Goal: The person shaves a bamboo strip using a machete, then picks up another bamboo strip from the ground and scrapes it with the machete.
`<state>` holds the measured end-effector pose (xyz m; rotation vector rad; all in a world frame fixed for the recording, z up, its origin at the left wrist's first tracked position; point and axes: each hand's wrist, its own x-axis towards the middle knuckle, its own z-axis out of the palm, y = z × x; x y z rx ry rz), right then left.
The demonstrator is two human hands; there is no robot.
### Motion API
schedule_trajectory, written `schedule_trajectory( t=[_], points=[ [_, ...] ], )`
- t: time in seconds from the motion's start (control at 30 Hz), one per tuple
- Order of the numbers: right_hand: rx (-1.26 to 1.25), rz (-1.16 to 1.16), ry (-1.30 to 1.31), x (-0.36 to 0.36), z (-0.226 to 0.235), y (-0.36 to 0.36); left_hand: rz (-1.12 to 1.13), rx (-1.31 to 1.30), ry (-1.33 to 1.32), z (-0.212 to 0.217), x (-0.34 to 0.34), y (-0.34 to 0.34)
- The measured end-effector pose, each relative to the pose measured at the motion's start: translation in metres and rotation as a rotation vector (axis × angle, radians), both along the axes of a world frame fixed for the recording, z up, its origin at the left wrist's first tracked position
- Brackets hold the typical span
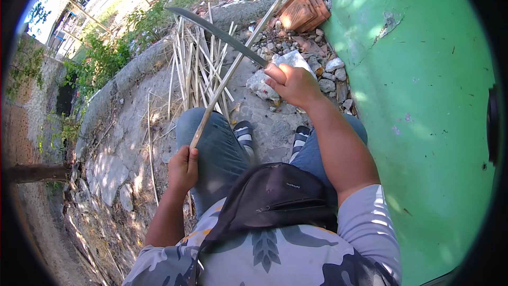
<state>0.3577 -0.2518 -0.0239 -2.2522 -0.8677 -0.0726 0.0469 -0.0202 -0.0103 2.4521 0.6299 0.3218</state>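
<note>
A long machete (217, 33) with a dark, curved blade is in my right hand (299, 86), which is wrapped round its handle. The blade points up and to the left, crossing a long bamboo strip (230, 72); whether they touch I cannot tell. My left hand (183, 168) grips the near end of that strip beside my left knee. From there the strip slants away to the upper right, over my thigh. Beyond my left knee lies a loose pile of thin, pale split sticks (191, 62).
Stacked orange roof tiles (304, 14) stand by the green wall (423, 127) on my right. Rubble and a pale stone block (296, 62) lie in front of them. A low concrete kerb (124, 77) curves along the left, with green plants (100, 55) behind it. A black bag (278, 196) rests on my lap.
</note>
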Motion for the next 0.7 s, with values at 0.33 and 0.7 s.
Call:
schedule_trajectory(
  t=[0.33,0.7],
  points=[
    [-0.202,0.24,-0.222,-0.008,-0.004,0.016,0.003,-0.088,0.049,-0.003,-0.002,0.011],
    [-0.181,0.219,-0.068,-0.02,-0.009,0.023,-0.003,-0.184,0.002,-0.002,0.003,0.013]
  ],
)
